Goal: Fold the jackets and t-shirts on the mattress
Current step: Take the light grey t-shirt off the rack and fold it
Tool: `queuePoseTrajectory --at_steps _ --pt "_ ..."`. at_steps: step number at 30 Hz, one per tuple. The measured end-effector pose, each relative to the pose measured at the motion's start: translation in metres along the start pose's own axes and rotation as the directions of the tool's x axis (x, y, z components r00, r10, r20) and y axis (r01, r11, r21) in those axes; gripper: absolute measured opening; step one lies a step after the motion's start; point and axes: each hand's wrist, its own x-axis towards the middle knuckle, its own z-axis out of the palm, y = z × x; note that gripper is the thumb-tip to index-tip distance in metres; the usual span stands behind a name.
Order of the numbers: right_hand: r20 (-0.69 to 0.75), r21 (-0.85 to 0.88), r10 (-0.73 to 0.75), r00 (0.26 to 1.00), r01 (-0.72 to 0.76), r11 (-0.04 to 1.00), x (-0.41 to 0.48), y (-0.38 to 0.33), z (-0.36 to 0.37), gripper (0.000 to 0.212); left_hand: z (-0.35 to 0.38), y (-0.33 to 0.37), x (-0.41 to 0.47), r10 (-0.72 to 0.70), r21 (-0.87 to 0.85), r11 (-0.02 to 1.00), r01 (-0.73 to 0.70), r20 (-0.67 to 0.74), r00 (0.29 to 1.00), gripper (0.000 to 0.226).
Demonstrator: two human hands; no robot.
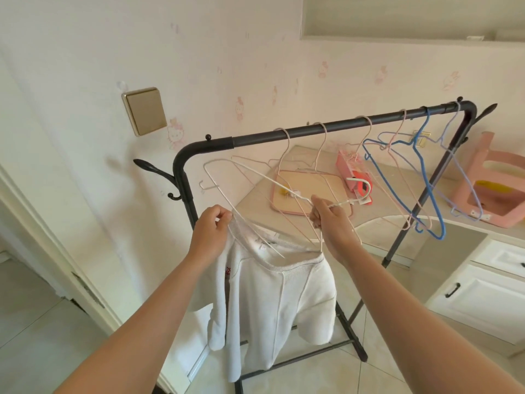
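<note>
A white t-shirt (pixel 272 305) hangs in front of me, partly on a thin white wire hanger (pixel 250 177). My left hand (pixel 210 231) pinches the shirt's neckline at its left shoulder. My right hand (pixel 329 220) grips the hanger's wire near its hook, above the shirt's right shoulder. The hanger is tilted and mostly out of the neck opening. No mattress is in view.
A black clothes rack (pixel 312 132) stands just behind, with several empty pink, white and blue hangers (pixel 420 177) on its bar. Behind it are a beige desk (pixel 255 200), a pink stool (pixel 494 177) and white cabinets (pixel 483 297). A doorway is at the left.
</note>
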Motion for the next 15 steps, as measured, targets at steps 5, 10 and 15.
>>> queuePoseTrajectory --at_steps 5,10,15 --pt "-0.027 -0.028 -0.102 0.994 0.102 0.994 0.001 -0.018 0.019 0.043 -0.003 -0.014 -0.002 -0.031 0.024 0.999 0.03 0.005 1.0 0.017" --pt "-0.007 -0.35 -0.181 0.983 0.168 0.922 0.004 -0.025 0.022 0.047 -0.013 -0.03 0.001 -0.153 0.045 0.987 0.157 -0.073 0.985 0.017" --pt "0.109 -0.634 -0.08 0.991 0.131 0.763 0.015 -0.021 0.04 0.038 -0.021 -0.037 0.0 -0.152 0.086 0.984 0.159 -0.083 0.985 0.019"
